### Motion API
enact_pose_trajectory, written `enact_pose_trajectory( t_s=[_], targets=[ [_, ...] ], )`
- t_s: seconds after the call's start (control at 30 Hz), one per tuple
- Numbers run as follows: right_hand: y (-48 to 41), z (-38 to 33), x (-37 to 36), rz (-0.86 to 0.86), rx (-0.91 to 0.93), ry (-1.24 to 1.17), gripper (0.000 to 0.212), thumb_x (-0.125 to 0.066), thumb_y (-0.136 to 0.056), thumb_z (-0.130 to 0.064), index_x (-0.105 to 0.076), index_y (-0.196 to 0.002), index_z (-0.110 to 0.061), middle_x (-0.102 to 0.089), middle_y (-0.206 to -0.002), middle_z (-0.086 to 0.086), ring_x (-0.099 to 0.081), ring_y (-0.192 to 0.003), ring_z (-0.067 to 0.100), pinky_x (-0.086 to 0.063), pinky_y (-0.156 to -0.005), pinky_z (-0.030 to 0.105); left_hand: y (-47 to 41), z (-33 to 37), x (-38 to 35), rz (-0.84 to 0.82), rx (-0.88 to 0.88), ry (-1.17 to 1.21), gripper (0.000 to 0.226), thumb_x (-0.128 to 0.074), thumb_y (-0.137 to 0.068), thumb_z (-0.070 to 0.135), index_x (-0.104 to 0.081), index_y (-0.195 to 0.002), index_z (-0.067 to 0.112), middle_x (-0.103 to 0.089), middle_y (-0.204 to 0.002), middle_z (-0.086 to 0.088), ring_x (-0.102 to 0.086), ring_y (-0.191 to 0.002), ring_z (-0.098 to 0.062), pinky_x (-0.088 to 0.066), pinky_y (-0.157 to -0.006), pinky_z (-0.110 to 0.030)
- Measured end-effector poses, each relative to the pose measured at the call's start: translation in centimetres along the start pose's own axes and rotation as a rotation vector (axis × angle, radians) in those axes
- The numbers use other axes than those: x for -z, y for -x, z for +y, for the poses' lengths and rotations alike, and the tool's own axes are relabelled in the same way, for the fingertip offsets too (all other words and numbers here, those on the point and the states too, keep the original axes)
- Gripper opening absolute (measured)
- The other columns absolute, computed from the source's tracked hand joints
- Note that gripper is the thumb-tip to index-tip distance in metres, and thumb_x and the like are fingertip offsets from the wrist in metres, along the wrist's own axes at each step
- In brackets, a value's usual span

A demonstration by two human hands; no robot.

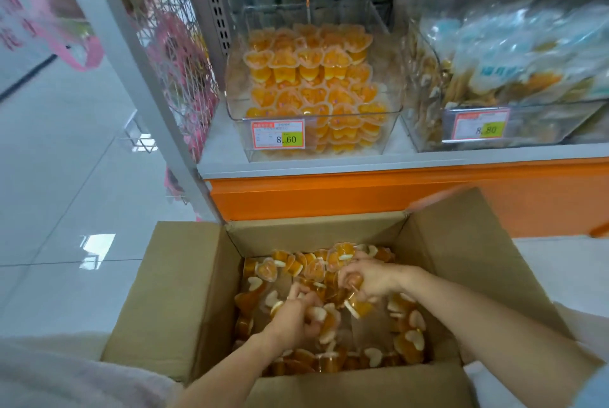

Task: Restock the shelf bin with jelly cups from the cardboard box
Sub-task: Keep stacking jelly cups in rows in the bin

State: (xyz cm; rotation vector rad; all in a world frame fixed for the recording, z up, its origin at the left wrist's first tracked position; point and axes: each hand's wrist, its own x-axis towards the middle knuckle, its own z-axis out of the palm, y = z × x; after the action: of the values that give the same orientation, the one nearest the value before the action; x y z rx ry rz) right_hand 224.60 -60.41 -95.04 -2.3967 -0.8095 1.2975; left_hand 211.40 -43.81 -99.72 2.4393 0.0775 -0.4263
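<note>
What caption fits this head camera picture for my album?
Left hand and right hand grab jelly cups in the cardboard box below the shelf bin.

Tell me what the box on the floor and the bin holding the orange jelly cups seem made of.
Cardboard box: brown cardboard, matte, with creased fold-out flaps. Shelf bin: clear rigid plastic, perhaps acrylic, glossy; the jelly cups show through its walls and its rim catches light.

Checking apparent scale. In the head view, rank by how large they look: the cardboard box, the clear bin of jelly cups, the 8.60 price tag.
1. Open brown cardboard box; nearness to the camera enlarges it.
2. Clear plastic shelf bin of orange jelly cups.
3. Red-bordered 8.60 price tag on its front.
</note>
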Motion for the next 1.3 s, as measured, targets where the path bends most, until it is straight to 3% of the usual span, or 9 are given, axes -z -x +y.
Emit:
enact_pose_trajectory(
  t_s=[0.17, 0.33, 0.47, 0.57, 0.87, 1.0, 1.17, 1.23, 1.3],
  targets=[
    [4.7, -3.0, 3.9, 0.057, 0.076, 0.163, 0.043, -0.066, -0.080, -0.012, -0.058, -0.119, -0.029, -0.036, -0.121, 0.002, -0.042, -0.112, 0.018, -0.041, -0.101, 0.036, 1.9, 2.6, 3.4, 0.030, -0.158, -0.018, 0.025, -0.063, -0.082, 0.014, -0.056, -0.106, 0.018, -0.033, -0.117, 0.004, -0.041, -0.111, -0.006, -0.026, -0.091, -0.004],
    [11.8, -6.8, 10.0, 0.175, 0.144, 0.235, 0.044, -0.067, -0.080, -0.014, -0.057, -0.119, -0.032, -0.037, -0.120, 0.001, -0.043, -0.109, 0.016, -0.045, -0.092, 0.028, 2.9, 7.5, 11.3, 0.103, -0.353, -0.052, 0.028, -0.065, -0.082, 0.019, -0.057, -0.108, 0.016, -0.033, -0.115, 0.003, -0.036, -0.116, -0.010, -0.033, -0.094, -0.014],
    [16.8, -9.9, 15.2, 0.272, 0.197, 0.143, 0.041, -0.065, -0.083, -0.008, -0.058, -0.112, -0.035, -0.037, -0.117, -0.005, -0.056, -0.098, 0.016, -0.054, -0.074, 0.025, 3.5, 12.7, 19.3, 0.179, -0.472, -0.070, 0.028, -0.067, -0.082, 0.015, -0.059, -0.109, 0.013, -0.032, -0.116, 0.001, -0.050, -0.098, -0.012, -0.044, -0.081, -0.016],
    [19.7, -12.1, 19.2, 0.364, 0.240, 0.163, 0.041, -0.067, -0.083, -0.011, -0.057, -0.102, -0.046, -0.037, -0.118, -0.011, -0.055, -0.101, 0.014, -0.052, -0.084, 0.028, 3.0, 16.2, 25.0, 0.260, -0.533, -0.116, 0.028, -0.069, -0.082, 0.013, -0.060, -0.108, 0.009, -0.033, -0.115, -0.001, -0.051, -0.082, -0.010, -0.047, -0.072, -0.014],
    [17.8, -15.6, 26.0, 0.636, 0.254, 0.030, 0.037, -0.068, -0.079, -0.001, -0.063, -0.109, -0.021, -0.054, -0.102, 0.005, -0.059, -0.080, 0.022, -0.053, -0.076, 0.038, -3.8, 18.0, 32.9, 0.335, -0.263, -0.131, 0.027, -0.067, -0.084, 0.021, -0.059, -0.109, 0.014, -0.040, -0.119, -0.006, -0.039, -0.111, -0.016, -0.024, -0.085, -0.013],
    [12.8, -15.1, 26.8, 0.735, 0.187, -0.013, 0.036, -0.072, -0.074, -0.003, -0.064, -0.103, -0.022, -0.056, -0.106, 0.011, -0.054, -0.051, 0.006, -0.043, -0.045, 0.013, -5.9, 16.2, 32.2, 0.296, -0.195, -0.065, 0.025, -0.064, -0.087, 0.016, -0.061, -0.109, 0.005, -0.047, -0.103, 0.001, -0.042, -0.099, -0.012, -0.033, -0.067, -0.008],
    [7.4, -14.8, 26.6, 0.769, 0.085, -0.066, 0.037, -0.075, -0.071, -0.011, -0.060, -0.099, -0.030, -0.056, -0.115, 0.013, -0.062, -0.076, 0.020, -0.044, -0.047, 0.011, -6.8, 15.7, 32.6, 0.316, -0.168, -0.148, 0.028, -0.058, -0.091, 0.017, -0.059, -0.117, 0.005, -0.045, -0.113, 0.001, -0.031, -0.102, -0.009, -0.026, -0.062, 0.011],
    [6.3, -14.3, 26.4, 0.767, 0.039, -0.099, 0.046, -0.075, -0.071, -0.016, -0.061, -0.114, -0.023, -0.062, -0.099, 0.012, -0.064, -0.072, 0.010, -0.047, -0.052, 0.013, -6.7, 15.6, 32.6, 0.334, -0.148, -0.200, 0.033, -0.058, -0.091, 0.023, -0.058, -0.122, 0.011, -0.043, -0.134, -0.002, -0.034, -0.119, -0.016, -0.015, -0.088, -0.002],
    [5.6, -14.0, 26.1, 0.784, 0.005, -0.065, 0.050, -0.076, -0.071, -0.021, -0.061, -0.118, -0.025, -0.060, -0.115, 0.012, -0.062, -0.096, 0.016, -0.049, -0.073, 0.021, -8.0, 15.2, 32.6, 0.313, -0.069, -0.232, 0.034, -0.059, -0.089, 0.029, -0.058, -0.121, 0.017, -0.039, -0.140, -0.003, -0.030, -0.133, -0.021, -0.015, -0.094, -0.017]
  ],
)
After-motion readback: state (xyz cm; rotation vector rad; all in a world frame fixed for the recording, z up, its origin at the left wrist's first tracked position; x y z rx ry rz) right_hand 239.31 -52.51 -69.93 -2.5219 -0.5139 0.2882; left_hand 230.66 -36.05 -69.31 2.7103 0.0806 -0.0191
